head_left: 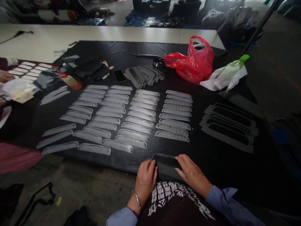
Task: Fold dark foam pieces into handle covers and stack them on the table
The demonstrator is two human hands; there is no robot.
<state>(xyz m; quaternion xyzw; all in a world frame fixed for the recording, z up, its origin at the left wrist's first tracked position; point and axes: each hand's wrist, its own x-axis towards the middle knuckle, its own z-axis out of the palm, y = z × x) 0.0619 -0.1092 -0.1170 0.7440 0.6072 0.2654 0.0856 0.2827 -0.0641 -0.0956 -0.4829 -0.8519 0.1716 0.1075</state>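
At the table's near edge, a dark curved frame piece [164, 156] lies in front of my body. My left hand [146, 175] closes its fingers on the left end of that piece. On its right end, my right hand [191, 171] grips with thumb and fingers. Beyond my hands, several grey curved strips [138, 121] are laid out in columns on the black sheet [202, 160]. A stack of grey cut-out frames [228, 138] lies to the right. Another fanned pile of grey pieces [145, 75] sits farther back.
A red plastic bag [199, 62] and a white-green bag [228, 73] stand at the back right. A phone [119, 76], black cloth [90, 70] and an orange bottle [72, 82] lie at the back left. Another person's hand [6, 76] shows at the far left.
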